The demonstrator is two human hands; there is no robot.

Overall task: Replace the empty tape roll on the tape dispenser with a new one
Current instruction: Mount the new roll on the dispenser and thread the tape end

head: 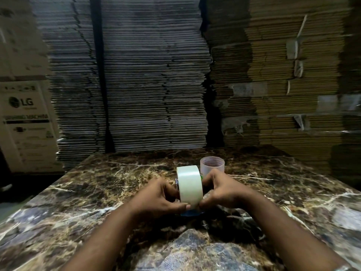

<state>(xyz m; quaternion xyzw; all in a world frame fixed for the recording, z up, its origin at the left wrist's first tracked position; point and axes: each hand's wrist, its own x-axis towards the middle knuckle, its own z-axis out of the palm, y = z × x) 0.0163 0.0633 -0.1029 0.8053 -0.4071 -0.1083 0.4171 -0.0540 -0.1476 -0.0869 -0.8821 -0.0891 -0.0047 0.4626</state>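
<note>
New tape roll stands on edge at table centre, clamped between left hand and right hand, apparently being seated on the largely hidden dispenser. Empty core stands just beyond. Next: press the roll home, then thread the tape. Far-left carton reads "LG".
</note>
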